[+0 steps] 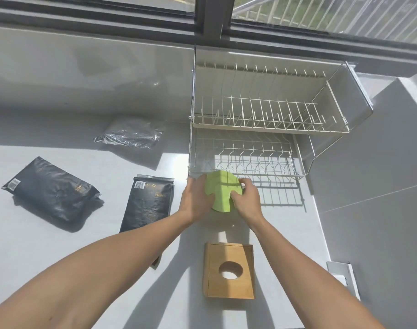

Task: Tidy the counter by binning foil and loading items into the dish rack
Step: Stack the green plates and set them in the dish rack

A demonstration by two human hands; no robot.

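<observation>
Green plate (220,193) | clasped at both edges by left hand (196,198) and right hand (245,197), at dish rack (247,160) lower-tier front | step: loading | next: edge slotted upright between wires.

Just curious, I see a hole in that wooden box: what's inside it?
Through the round hole in the wooden box only something pale shows. The lid covers the rest, so its contents cannot be told.
</observation>
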